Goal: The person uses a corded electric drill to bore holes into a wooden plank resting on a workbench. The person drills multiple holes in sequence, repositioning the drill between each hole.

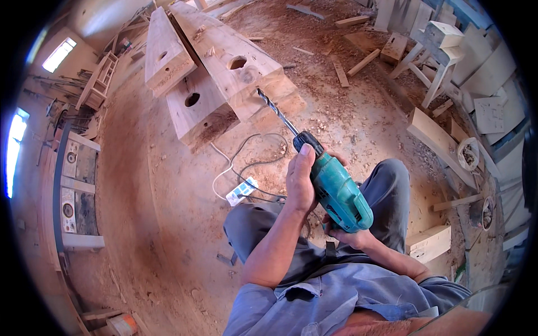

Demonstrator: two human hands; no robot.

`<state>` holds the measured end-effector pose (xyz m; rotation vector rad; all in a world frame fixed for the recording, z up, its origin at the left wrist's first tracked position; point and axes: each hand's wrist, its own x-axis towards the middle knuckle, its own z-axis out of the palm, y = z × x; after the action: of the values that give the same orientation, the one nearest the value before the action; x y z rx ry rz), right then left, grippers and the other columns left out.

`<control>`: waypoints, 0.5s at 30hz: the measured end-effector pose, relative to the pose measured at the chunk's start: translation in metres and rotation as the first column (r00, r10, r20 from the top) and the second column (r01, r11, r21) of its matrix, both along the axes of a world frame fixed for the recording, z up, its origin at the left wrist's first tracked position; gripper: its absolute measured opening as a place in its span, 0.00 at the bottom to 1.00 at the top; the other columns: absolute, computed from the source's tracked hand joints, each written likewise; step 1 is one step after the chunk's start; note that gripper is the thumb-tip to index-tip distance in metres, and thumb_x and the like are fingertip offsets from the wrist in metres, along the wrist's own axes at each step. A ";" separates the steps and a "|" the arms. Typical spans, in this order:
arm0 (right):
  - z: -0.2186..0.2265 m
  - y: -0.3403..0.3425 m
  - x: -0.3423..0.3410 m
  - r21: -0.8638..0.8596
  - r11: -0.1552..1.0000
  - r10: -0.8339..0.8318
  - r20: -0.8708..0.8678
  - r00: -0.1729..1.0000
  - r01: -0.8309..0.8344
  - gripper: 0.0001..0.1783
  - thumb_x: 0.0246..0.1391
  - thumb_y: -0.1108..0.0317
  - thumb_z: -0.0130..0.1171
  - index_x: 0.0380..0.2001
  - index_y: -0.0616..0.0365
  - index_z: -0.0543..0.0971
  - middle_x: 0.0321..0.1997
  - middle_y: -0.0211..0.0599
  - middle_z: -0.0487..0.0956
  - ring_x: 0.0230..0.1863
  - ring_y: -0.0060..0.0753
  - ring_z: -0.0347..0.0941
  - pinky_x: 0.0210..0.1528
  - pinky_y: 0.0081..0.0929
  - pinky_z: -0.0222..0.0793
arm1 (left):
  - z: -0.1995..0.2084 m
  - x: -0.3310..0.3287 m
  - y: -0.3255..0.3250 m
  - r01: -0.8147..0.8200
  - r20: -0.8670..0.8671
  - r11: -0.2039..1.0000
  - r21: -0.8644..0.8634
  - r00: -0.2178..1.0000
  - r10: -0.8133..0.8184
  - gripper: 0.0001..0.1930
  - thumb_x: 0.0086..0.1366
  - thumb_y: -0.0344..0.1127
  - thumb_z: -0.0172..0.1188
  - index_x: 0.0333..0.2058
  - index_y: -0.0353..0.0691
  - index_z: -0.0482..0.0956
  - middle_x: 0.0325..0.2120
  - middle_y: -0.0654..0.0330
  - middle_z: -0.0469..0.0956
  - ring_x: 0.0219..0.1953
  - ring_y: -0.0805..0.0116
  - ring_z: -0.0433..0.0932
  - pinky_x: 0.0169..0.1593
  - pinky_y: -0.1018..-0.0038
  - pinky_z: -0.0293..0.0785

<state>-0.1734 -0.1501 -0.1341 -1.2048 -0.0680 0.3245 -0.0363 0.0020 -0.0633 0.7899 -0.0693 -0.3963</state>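
Far left of the drill (339, 193) I see a frame (78, 183), out of the way of the work. Ahead and left of the drill lie the left beam (168, 42) and, lower, the low beam (210, 106), both holed on top, their near ends turned towards the drill, probably for easy reach. Just left of the drill sits a power strip (242, 191), kept close, I think, so the drill stays within reach of it. Ahead of the drill, the bit (277, 113) meets the end of the right beam (258, 68); how deep the tip sits, if at all, I can't tell. I have the left hand (301, 180) wrapped round the drill's front, thumb on top by the chuck, likely to steady its aim. The right hand (353, 238) closes on the drill's rear, presumably to push and control it; the trigger is hidden from me. Right of the drill lies a block (428, 245), and farther up a stool (446, 55), both leaving elbow room.
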 end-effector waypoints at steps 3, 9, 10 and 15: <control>-0.007 0.001 0.004 -0.086 0.996 0.012 0.013 1.000 -0.011 0.25 0.52 0.83 0.65 0.55 0.60 0.78 0.49 0.34 0.81 0.47 0.28 0.80 0.51 0.30 0.76 | 0.000 0.000 0.001 0.014 -0.004 1.000 0.006 1.000 -0.014 0.30 0.73 0.65 0.52 0.52 0.40 0.73 0.41 0.41 0.83 0.41 0.51 0.85 0.47 0.56 0.84; -0.004 0.010 0.005 -0.197 0.979 -0.036 0.065 0.997 0.048 0.22 0.54 0.82 0.65 0.54 0.60 0.78 0.47 0.32 0.81 0.45 0.27 0.80 0.49 0.29 0.77 | -0.012 0.002 0.011 0.089 -0.015 0.993 -0.080 0.996 -0.090 0.32 0.72 0.66 0.52 0.54 0.41 0.75 0.43 0.40 0.83 0.45 0.47 0.84 0.48 0.53 0.83; -0.008 0.011 0.005 -0.199 0.978 -0.050 0.064 0.997 0.062 0.21 0.54 0.80 0.67 0.52 0.60 0.79 0.46 0.32 0.82 0.45 0.27 0.80 0.48 0.29 0.77 | -0.013 0.002 0.012 0.097 -0.011 0.991 -0.092 0.995 -0.098 0.32 0.72 0.66 0.52 0.54 0.41 0.75 0.44 0.40 0.83 0.45 0.46 0.84 0.49 0.52 0.83; -0.022 0.018 0.002 -0.174 0.978 -0.103 0.087 0.991 0.117 0.16 0.54 0.75 0.70 0.47 0.60 0.80 0.41 0.33 0.83 0.41 0.27 0.80 0.46 0.31 0.76 | -0.018 0.005 0.018 0.158 -0.013 0.972 -0.177 0.987 -0.162 0.33 0.71 0.67 0.53 0.55 0.42 0.76 0.45 0.40 0.82 0.46 0.45 0.84 0.49 0.51 0.83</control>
<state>-0.1718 -0.1317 -0.1560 -1.3933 -0.0394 0.1892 -0.0316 0.0195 -0.0810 0.6064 -0.1412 -0.5464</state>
